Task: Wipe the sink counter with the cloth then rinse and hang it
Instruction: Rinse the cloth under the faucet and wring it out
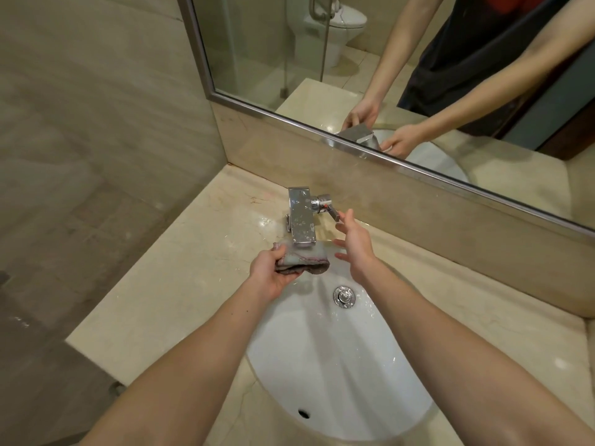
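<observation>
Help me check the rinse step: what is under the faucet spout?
The bunched cloth sits under the tip of the faucet spout, gripped by the left hand over the sink. The spout covers part of the cloth's top; any water stream there is hidden.

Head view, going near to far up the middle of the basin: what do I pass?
Small dark overflow hole → round chrome drain plug → crumpled grey cloth → square chrome faucet → metal-framed wall mirror.
</observation>
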